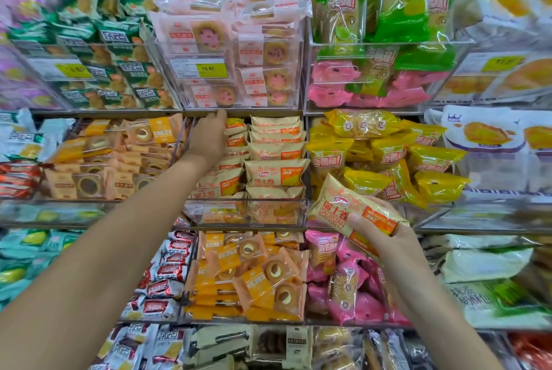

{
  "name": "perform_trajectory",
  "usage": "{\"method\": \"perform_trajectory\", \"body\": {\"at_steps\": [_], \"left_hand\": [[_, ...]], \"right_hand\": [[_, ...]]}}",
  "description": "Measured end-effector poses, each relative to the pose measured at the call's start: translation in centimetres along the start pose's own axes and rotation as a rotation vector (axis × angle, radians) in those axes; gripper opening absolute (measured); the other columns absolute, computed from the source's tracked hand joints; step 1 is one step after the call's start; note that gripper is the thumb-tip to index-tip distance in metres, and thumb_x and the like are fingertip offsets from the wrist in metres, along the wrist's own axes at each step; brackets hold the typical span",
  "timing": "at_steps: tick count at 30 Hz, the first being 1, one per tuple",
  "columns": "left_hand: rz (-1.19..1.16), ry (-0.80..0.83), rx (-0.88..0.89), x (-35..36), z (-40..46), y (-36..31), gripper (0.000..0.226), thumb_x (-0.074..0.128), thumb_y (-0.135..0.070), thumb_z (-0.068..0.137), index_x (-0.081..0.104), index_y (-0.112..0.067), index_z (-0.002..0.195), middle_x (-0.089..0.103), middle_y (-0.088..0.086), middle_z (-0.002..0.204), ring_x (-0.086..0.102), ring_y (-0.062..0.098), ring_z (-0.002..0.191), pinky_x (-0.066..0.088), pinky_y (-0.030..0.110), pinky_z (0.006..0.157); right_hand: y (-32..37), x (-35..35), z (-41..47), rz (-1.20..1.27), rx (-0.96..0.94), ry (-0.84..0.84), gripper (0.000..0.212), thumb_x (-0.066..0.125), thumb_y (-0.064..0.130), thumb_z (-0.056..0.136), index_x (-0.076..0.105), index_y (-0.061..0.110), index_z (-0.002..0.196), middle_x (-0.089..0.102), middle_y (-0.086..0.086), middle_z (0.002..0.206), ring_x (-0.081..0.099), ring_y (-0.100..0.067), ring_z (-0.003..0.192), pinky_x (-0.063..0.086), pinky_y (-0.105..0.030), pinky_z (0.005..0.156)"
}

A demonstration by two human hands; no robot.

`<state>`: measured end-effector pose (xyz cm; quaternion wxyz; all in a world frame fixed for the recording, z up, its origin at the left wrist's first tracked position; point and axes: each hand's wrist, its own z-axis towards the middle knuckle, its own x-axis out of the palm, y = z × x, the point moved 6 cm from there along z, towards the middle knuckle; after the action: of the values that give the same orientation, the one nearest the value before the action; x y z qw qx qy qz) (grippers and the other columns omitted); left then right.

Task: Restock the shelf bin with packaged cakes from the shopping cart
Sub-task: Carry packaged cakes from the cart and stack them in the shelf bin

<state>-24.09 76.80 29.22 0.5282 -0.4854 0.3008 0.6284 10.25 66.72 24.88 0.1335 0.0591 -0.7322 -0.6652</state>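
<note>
The left arm stretches forward and up from the lower left corner, bare, nearly straight at the elbow. Its hand, the left grip [209, 138], is seen from the back, wrist slightly bent, with the thumb pointing up and the fingers reaching forward out of sight; whether they are curled or straight cannot be told. The right arm comes in from the lower right, bent more and held lower and nearer the body. The right grip [385, 238] is turned palm inward, its thumb laid across the front of a packaged cake [352, 214] and its fingers curled round behind, holding the pack tilted, one end raised to the left.
</note>
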Motion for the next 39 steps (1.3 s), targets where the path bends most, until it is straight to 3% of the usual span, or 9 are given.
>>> {"method": "perform_trajectory", "body": {"at_steps": [8,13,23,25,27,32,35,37,39], "left_hand": [[0.63,0.078,0.245,-0.6,0.3,-1.4,0.024,0.046,0.0,0.09,0.046,-0.006,0.113,0.066,0.012,0.1,0.065,0.032,0.089,0.04,0.034,0.058],[0.675,0.057,0.367,-1.1,0.4,-2.4,0.027,0.047,0.005,0.087,0.047,-0.006,0.112,0.066,0.011,0.097,0.065,0.03,0.085,0.036,0.032,0.055],[0.636,0.077,0.334,0.6,1.5,-0.6,0.028,0.053,0.005,0.082,0.046,-0.004,0.108,0.067,0.015,0.092,0.066,0.033,0.081,0.038,0.034,0.056],[0.555,0.048,0.322,0.7,1.4,-0.3,0.019,0.051,-0.002,0.087,0.049,-0.002,0.105,0.067,0.018,0.09,0.065,0.035,0.079,0.041,0.036,0.056],[0.284,-0.015,0.271,-0.3,1.2,-0.5,0.016,0.047,-0.016,0.094,0.056,-0.003,0.099,0.066,0.018,0.087,0.063,0.035,0.079,0.04,0.036,0.057],[-0.409,-0.174,0.235,-6.9,-4.3,-6.2,0.023,0.042,-0.04,0.092,0.056,-0.024,0.084,0.061,-0.009,0.074,0.058,0.013,0.069,0.041,0.029,0.054],[-0.634,0.159,0.468,-8.3,-9.3,-11.7,0.029,0.043,-0.05,0.086,0.058,-0.031,0.103,0.062,-0.019,0.094,0.057,-0.004,0.086,0.045,0.014,0.071],[-0.475,0.437,0.616,-7.4,-11.9,-14.1,0.046,0.044,-0.056,0.088,0.051,-0.029,0.124,0.053,-0.015,0.124,0.047,-0.003,0.113,0.038,0.012,0.089],[-0.281,0.594,0.723,-6.8,-13.7,-15.1,0.05,0.041,-0.061,0.087,0.048,-0.029,0.124,0.047,-0.008,0.135,0.045,0.007,0.12,0.041,0.023,0.096]], "right_hand": [[-0.4,-0.8,-0.4,0.004,0.004,-0.034,0.053,0.074,0.043,0.055,0.063,0.034,0.106,0.073,0.004,0.099,0.07,-0.012,0.089,0.054,-0.022,0.066],[-0.6,-1.1,-0.1,0.011,0.008,-0.036,0.053,0.075,0.042,0.056,0.062,0.034,0.107,0.073,0.004,0.099,0.07,-0.012,0.089,0.054,-0.023,0.069],[-0.5,-0.8,0.6,0.003,0.016,-0.012,0.052,0.075,0.041,0.057,0.062,0.033,0.107,0.073,0.003,0.1,0.07,-0.012,0.09,0.054,-0.023,0.071],[-0.4,-0.8,0.5,0.005,0.011,-0.013,0.052,0.075,0.041,0.057,0.062,0.032,0.106,0.073,0.002,0.1,0.07,-0.014,0.091,0.054,-0.027,0.074],[-0.2,-0.8,0.5,0.002,0.002,-0.007,0.051,0.075,0.04,0.057,0.062,0.033,0.106,0.073,0.002,0.1,0.07,-0.014,0.091,0.053,-0.029,0.076],[0.5,-0.5,0.2,-0.056,-0.041,0.041,0.053,0.074,0.042,0.058,0.06,0.037,0.109,0.072,0.006,0.099,0.07,-0.01,0.088,0.053,-0.017,0.065],[1.3,0.4,-0.2,-0.121,-0.084,0.12,0.061,0.075,0.041,0.06,0.054,0.04,0.118,0.07,0.007,0.103,0.069,-0.007,0.088,0.053,-0.015,0.065],[2.1,1.2,-0.4,-0.205,-0.136,0.179,0.067,0.08,0.041,0.066,0.047,0.042,0.124,0.063,0.017,0.108,0.066,-0.003,0.092,0.053,-0.016,0.071],[2.7,2.1,-0.7,-0.273,-0.185,0.241,0.073,0.077,0.042,0.068,0.039,0.042,0.13,0.056,0.022,0.107,0.064,-0.001,0.09,0.054,-0.019,0.073]]}}
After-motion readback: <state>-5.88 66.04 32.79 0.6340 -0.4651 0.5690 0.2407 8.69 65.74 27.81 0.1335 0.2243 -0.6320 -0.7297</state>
